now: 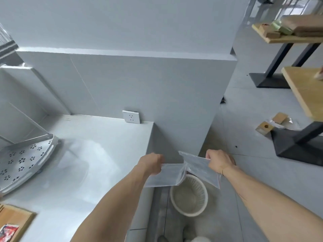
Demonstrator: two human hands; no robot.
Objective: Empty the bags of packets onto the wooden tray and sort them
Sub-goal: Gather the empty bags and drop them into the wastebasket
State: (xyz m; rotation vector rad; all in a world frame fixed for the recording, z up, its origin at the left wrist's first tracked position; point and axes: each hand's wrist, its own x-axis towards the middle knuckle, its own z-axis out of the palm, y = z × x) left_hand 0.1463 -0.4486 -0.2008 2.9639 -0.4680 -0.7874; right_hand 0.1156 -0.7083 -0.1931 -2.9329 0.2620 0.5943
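My left hand grips one clear plastic zip bag by its top edge, and the bag looks empty. My right hand holds a second clear bag with a red zip strip, also flat and empty-looking. Both bags hang past the counter's right edge, above a white mesh wastebasket on the floor. The wooden tray shows only its corner at the bottom left, with one red-printed packet lying on it.
A grey counter fills the left, with a perforated metal rack on it and a wall socket at the back. On the right are wooden tables on black legs, and small wooden blocks lie on the floor.
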